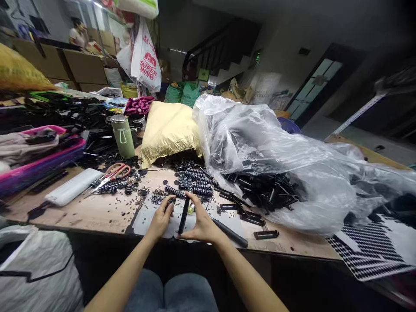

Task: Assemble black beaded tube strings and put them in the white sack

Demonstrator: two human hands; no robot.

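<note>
Pinching a black stick (183, 215) between thumb and fingers, your right hand (203, 223) holds it over the pale sheet (146, 219) at the table's near edge. Your left hand (161, 216) is curled, its fingertips closed on a small black piece (171, 200) beside the stick's far end. Ribbed black rollers (193, 180) lie heaped just beyond. Scissors (112, 173) lie to the left and a clear plastic bag (260, 143) to the right.

The right hand (203, 223) pinched a slim black bar (183, 215), tilted nearly upright, while the left hand (161, 216) closed its fingers on a small black piece (171, 200) beside the bar's top. Ribbed black rollers (193, 180) lay piled just beyond, near a clear plastic bag (260, 143) spilling black strips (263, 190).
</note>
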